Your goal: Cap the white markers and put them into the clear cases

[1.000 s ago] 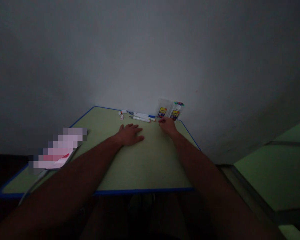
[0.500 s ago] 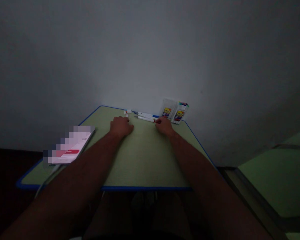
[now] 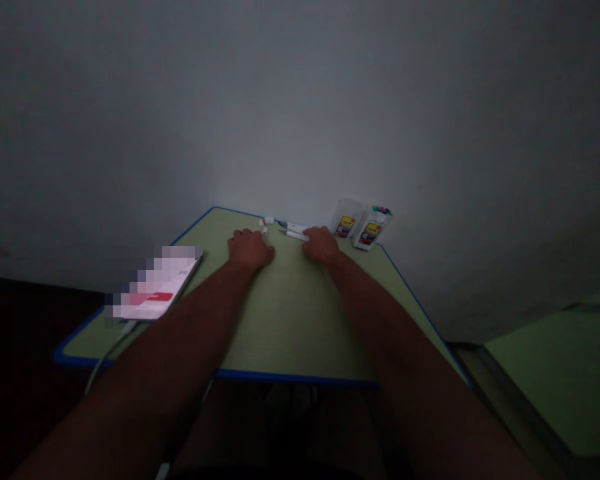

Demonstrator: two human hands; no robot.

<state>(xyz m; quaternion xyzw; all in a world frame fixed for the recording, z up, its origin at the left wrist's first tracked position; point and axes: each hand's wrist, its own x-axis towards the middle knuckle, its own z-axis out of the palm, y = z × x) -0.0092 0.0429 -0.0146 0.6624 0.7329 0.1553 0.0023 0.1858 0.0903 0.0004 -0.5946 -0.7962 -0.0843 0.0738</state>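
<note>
The light is dim. My left hand [image 3: 250, 249] lies at the far end of the green table [image 3: 290, 320] with its fingers curled, right beside two small white caps [image 3: 265, 227]. What is under the fingers is hidden. My right hand [image 3: 321, 243] is curled over the white markers [image 3: 296, 233] that lie by the wall, and one marker's end sticks out to the left of the fingers. Both forearms stretch across the table.
Two clear marker boxes [image 3: 347, 221] with yellow labels lean on the wall at the table's far right corner. A phone [image 3: 156, 288] with a lit screen and a white cable [image 3: 105, 357] lies near the left edge. Another green table [image 3: 555, 373] stands to the right.
My left hand went from flat to curled and moved forward to the caps. My right hand slid left from the boxes onto the markers. The camera shifted left.
</note>
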